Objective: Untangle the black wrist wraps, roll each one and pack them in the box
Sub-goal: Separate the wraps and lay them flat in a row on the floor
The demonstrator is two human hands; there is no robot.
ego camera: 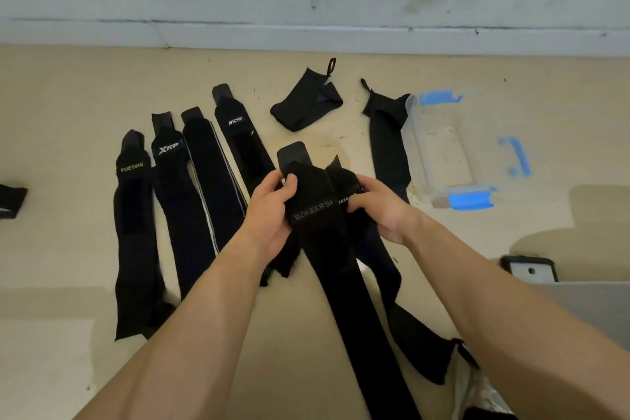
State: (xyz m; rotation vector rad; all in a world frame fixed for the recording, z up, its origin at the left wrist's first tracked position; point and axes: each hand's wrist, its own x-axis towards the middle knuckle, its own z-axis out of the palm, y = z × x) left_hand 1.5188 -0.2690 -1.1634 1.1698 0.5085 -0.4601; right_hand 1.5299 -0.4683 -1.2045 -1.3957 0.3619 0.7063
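Two black wrist wraps with grey lettering lie side by side in the middle of the beige floor. My left hand (269, 211) grips the upper end of the left wrap (317, 225). My right hand (378, 206) grips the top of the right wrap (373, 259), which trails toward me under my forearm. Several other black wraps lie flat in a row at the left, among them one with green lettering (134, 232) and one with a white logo (177, 201). A clear plastic box (414, 147) with blue clips stands open at the right.
A folded black wrap (305, 106) lies at the back centre, and another long one (387, 143) rests against the box's left wall. A grey wall runs along the back. A dark phone-like object (530, 269) lies at the right, and a black item (10, 201) at the far left edge.
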